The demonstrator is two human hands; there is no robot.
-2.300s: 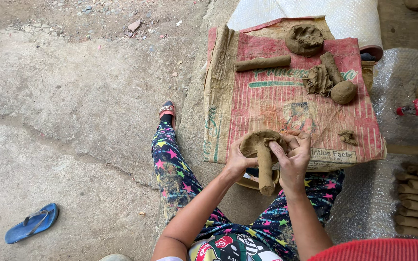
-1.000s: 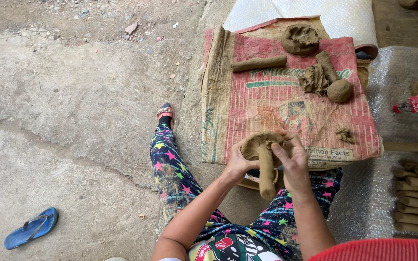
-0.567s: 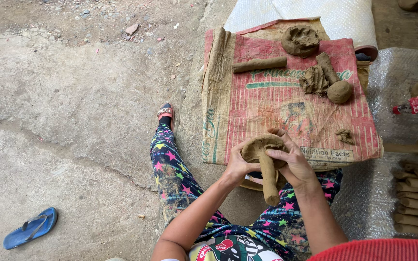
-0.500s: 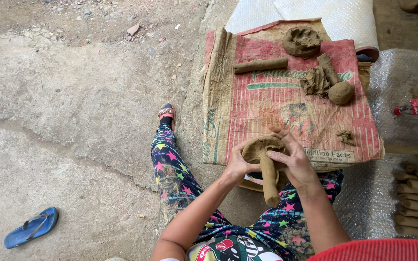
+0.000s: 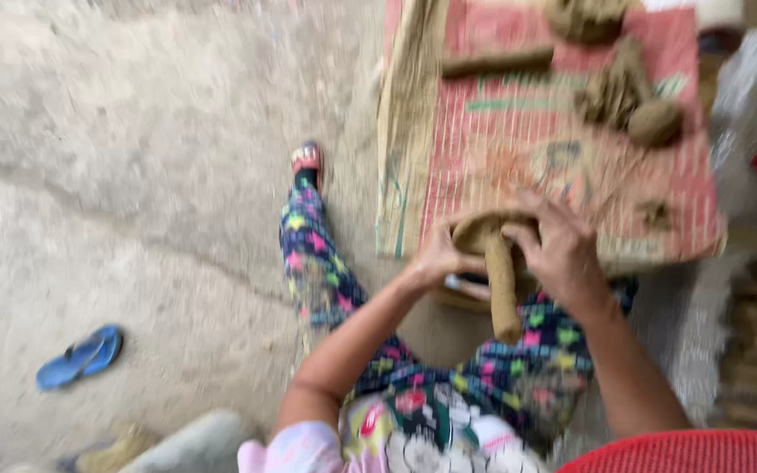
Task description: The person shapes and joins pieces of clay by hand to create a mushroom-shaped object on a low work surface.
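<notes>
Both my hands close around a mushroom-shaped clay piece (image 5: pixel 494 263) just below the picture's centre, at the near edge of the woven sack (image 5: pixel 562 149). My left hand (image 5: pixel 438 258) cups the cap from nine o'clock; my right hand (image 5: pixel 562 254) wraps over it from three o'clock, fingers spread across the top. The stem points toward six o'clock, over my patterned trousers (image 5: pixel 317 254), unsupported.

The clay looks soft, dull brown and damp, so I judge a hard squeeze could dent the cap, and the hanging stem could sag or snap at the joint. At twelve o'clock a clay roll (image 5: pixel 497 63) and rough clay lumps (image 5: pixel 628 92) lie on the coarse red-and-tan sack. A blue sandal (image 5: pixel 81 356) lies at eight o'clock on cracked concrete.
</notes>
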